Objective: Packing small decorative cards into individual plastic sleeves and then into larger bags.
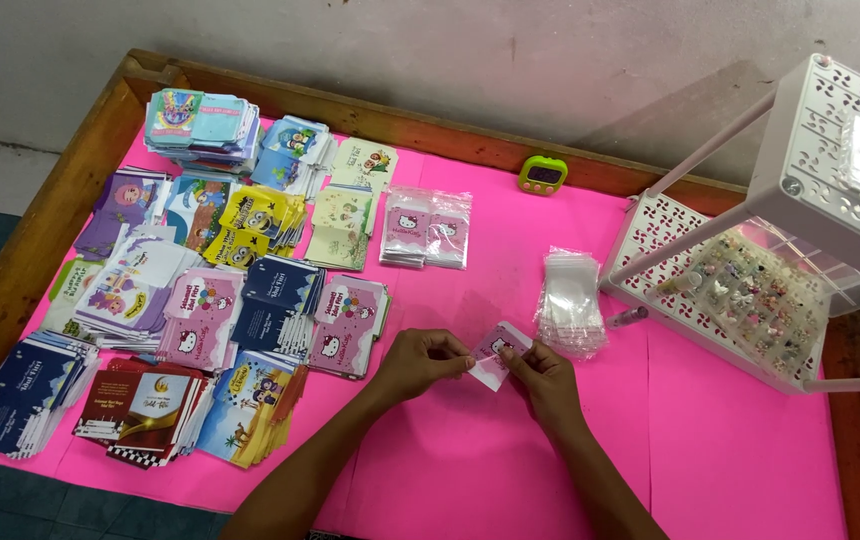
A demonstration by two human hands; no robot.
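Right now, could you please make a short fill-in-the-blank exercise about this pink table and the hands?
1. The left hand and right hand together hold one small pink ____.
2. The stack of clear plastic bags lies on the ____ table cover.
3. The small green timer stands near the table's ____ edge.

Missing words: envelope; pink; far

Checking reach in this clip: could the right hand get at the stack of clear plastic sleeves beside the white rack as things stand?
Probably yes. The clear sleeves lie just beyond the right hand on the pink table cover, with nothing between them. But both it and the left hand are pinching a small pink card packet, so it isn't free.
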